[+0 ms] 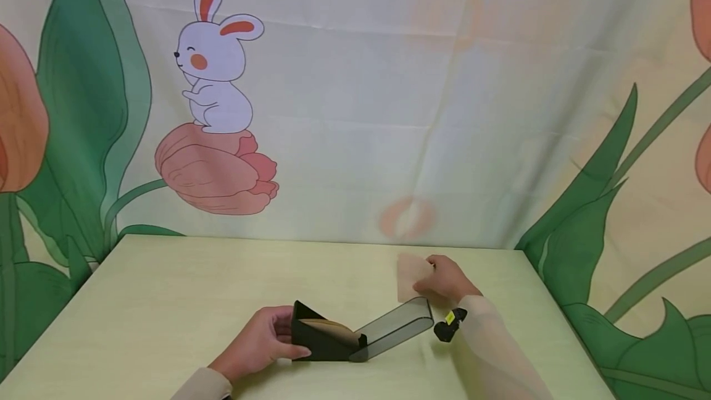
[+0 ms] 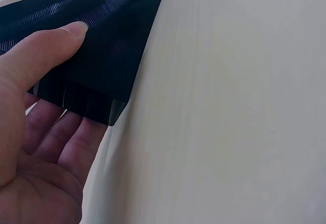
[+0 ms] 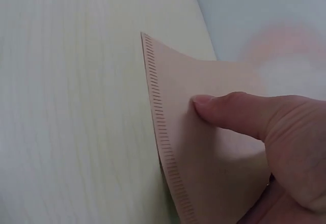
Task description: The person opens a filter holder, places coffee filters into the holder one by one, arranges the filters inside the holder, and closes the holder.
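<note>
On the left of the head view, my left hand [image 1: 258, 341] grips a black, ribbed box [image 1: 328, 347] by its end, thumb on the front wall and fingers behind. Brown paper filters [image 1: 328, 327] show above the box's slanted rim. Its smoky see-through lid [image 1: 394, 329] is swung out to the right. In the left wrist view, the box [image 2: 109, 46] has its dark wall under my thumb. My right hand [image 1: 444, 279] pinches a brown coffee filter paper [image 1: 409, 276] beyond the lid. A crimped seam runs down this filter's edge [image 3: 158, 102] in the right wrist view.
A pale wood-grain table [image 1: 194, 276] lies under both hands. Behind it hangs a cloth backdrop [image 1: 344, 110] printed with a rabbit and tulips. A small black device with a yellow label [image 1: 450, 323] sits at my right wrist, close to the lid's end.
</note>
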Available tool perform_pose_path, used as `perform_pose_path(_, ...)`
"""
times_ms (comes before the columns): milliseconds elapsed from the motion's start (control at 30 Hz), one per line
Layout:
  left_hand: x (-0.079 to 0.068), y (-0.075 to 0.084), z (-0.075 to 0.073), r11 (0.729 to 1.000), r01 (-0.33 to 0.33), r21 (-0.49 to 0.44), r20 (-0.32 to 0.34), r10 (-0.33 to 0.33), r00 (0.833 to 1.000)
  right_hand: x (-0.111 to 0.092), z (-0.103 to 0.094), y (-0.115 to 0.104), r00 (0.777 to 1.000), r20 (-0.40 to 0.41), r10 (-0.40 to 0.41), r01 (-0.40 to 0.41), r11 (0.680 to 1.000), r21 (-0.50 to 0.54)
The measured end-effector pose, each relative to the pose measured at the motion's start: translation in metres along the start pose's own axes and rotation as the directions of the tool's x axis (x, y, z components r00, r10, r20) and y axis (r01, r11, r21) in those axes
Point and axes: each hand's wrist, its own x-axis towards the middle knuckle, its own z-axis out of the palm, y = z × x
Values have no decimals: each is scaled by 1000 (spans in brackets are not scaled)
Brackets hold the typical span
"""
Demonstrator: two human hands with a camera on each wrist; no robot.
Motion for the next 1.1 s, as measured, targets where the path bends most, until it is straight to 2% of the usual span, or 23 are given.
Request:
perform_pose_path(167,-1,-1,-1,1000,3,0,-1,-3,1000,-7,-10,-3,999,-23,-45,46,999,7)
perform_pose_path(400,0,-2,-1,1000,-6,-7,1,6,1000,-20,-25,-11,995,-24,-101,103,987,122)
perform_pose_path(533,1,-3,-1,1000,-10,-3,3,10,1000,-31,-32,-18,989,-24,-148,150,979,138)
perform_pose_path(933,1,-2,0,1000,-17,-9,-7,17,1000,-69,-55,-56,961,-12,-276,275,952,134)
perform_pose_path(1100,1,-2,1,1000,-11,-11,-8,11,1000,-82,-62,-71,942,-1,-337,334,932,139)
